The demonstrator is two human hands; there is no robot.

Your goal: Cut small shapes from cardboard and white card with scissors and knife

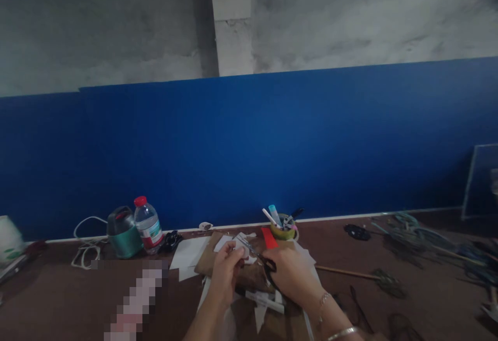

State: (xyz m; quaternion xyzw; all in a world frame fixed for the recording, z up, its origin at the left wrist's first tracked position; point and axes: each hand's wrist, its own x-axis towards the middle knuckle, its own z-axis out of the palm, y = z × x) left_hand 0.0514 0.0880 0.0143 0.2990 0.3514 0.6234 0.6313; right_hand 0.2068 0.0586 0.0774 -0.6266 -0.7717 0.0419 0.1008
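Note:
My left hand pinches a small piece of white paper between thumb and fingers. In my right hand is a pair of scissors with dark handles, its blades pointing left toward the paper. Whether the blades touch the paper I cannot tell. Beneath both hands lies a brown sheet of card with white scraps on it. A white marker-like stick and a pointed paper scrap lie just below my hands.
Behind my hands stands a green cup of pens, beside a red strip. White sheets lie to the left. Farther left are a red-capped bottle, a green container and a white cable. Tangled cords lie right.

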